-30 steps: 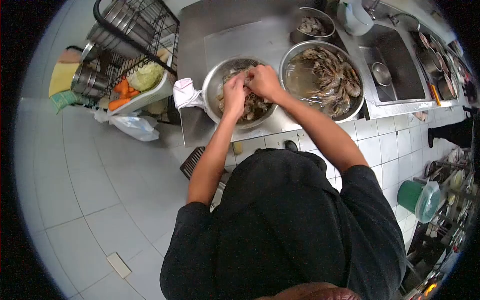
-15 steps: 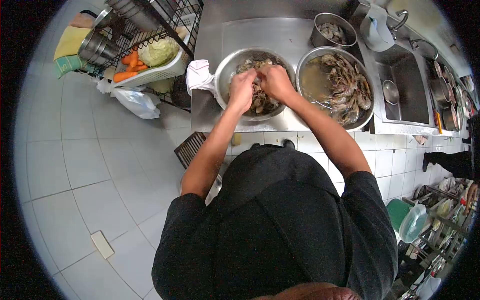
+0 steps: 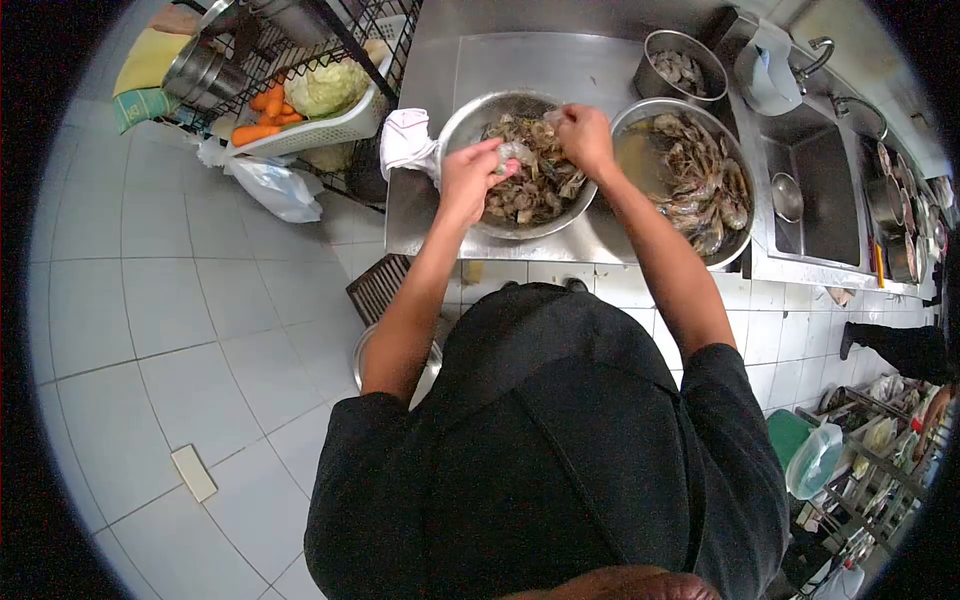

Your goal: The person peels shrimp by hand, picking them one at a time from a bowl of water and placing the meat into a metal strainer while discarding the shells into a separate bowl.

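Observation:
My left hand is over the left side of a steel bowl, its fingers closed on a pale, peeled-looking shrimp. Beneath lies a heap of shrimp shells and heads. At the bowl's right rim, my right hand has its fingertips pinched together, with a small pale bit by them that I cannot make out. Just to the right stands a second steel bowl of cloudy water and whole shrimp. Behind it, a steel pot contains greyish peeled shrimp.
A white cloth lies left of the bowls on the steel counter. Farther left, a rack holds a white basket of carrots and cabbage. The sink with a ladle is at right. Another person's leg shows at far right.
My hands were together over the bowl's middle and have moved apart. The right went up and right to the rim; the left now shows the pale shrimp in its fingers. The view shifted slightly.

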`<state>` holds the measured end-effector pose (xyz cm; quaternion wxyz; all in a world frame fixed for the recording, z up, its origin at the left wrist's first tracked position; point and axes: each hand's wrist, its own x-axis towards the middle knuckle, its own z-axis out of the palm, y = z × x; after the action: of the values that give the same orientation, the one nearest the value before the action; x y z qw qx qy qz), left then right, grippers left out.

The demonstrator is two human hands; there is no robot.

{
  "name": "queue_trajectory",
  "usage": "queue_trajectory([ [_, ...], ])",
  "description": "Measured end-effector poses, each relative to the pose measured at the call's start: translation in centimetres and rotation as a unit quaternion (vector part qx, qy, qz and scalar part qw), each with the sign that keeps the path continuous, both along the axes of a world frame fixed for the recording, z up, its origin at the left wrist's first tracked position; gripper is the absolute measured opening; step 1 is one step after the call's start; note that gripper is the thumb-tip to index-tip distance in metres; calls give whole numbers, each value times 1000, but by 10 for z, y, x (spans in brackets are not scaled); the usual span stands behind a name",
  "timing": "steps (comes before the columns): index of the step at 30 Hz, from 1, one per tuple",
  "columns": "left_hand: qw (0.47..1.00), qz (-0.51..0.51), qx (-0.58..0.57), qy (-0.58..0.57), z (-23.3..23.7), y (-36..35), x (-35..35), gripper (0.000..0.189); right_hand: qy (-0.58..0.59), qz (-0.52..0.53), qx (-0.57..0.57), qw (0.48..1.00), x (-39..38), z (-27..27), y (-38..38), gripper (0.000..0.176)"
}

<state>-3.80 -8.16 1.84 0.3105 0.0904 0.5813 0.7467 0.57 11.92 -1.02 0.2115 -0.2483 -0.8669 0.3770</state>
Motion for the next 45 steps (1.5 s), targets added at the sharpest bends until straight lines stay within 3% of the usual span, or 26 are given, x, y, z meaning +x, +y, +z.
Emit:
queue_trajectory([
  [3, 998, 51, 28, -31, -4, -10, 0, 43, -36, 75, -49, 995, 2, -1, 8, 23],
  [4, 997, 53, 37, -47, -3, -11, -2, 43, -40, 137, 64, 988, -1, -5, 7, 33],
  [7, 993, 74, 48, -73, 2, -9, -4, 45, -143, 195, 107, 964, -2, 12, -5, 48],
  [10, 991, 98, 43, -80, 0, 1, -7, 46, 72, 243, 91, 963, 6, 31, -32, 56],
  [11, 990, 105, 41, -79, -1, 4, -8, 47, 43, 264, 90, 959, 7, 36, -37, 54],
  [14, 996, 86, -17, -34, 11, 12, -8, 42, -13, 303, 110, 946, 4, 41, -42, 46],
  [17, 997, -48, -50, -17, 6, 14, -19, 32, 21, 325, 144, 934, 6, 39, -43, 43],
  [20, 986, -115, -115, -22, -8, 17, -30, 25, -62, 325, 155, 931, 10, 32, -46, 29],
  [23, 979, -125, -158, -40, -6, 16, -22, 23, -41, 331, 145, 931, 21, 32, -48, 28],
  [24, 975, -128, -178, -40, -8, 16, -22, 23, -82, 328, 156, 928, 23, 37, -50, 27],
  [29, 984, -136, -109, -41, -11, 20, -12, 25, -85, 306, 167, 933, 26, 28, -50, 27],
  [31, 984, -125, -116, -40, 11, 18, -1, 25, -94, 304, 163, 934, 27, 32, -54, 27],
  [35, 987, -101, -119, -40, 17, 16, 4, 49, -65, 305, 151, 938, 27, 29, -51, 24],
  [38, 977, -117, -178, 28, 7, 9, -3, 61, -43, 293, 135, 946, 20, 16, -47, 23],
  [41, 990, -120, -74, 2, 10, 4, 1, 62, -11, 282, 83, 956, 18, 31, -40, 21],
  [45, 991, -109, -70, 23, 13, -3, 4, 66, 2, 235, 75, 969, 1, 29, -35, 24],
])
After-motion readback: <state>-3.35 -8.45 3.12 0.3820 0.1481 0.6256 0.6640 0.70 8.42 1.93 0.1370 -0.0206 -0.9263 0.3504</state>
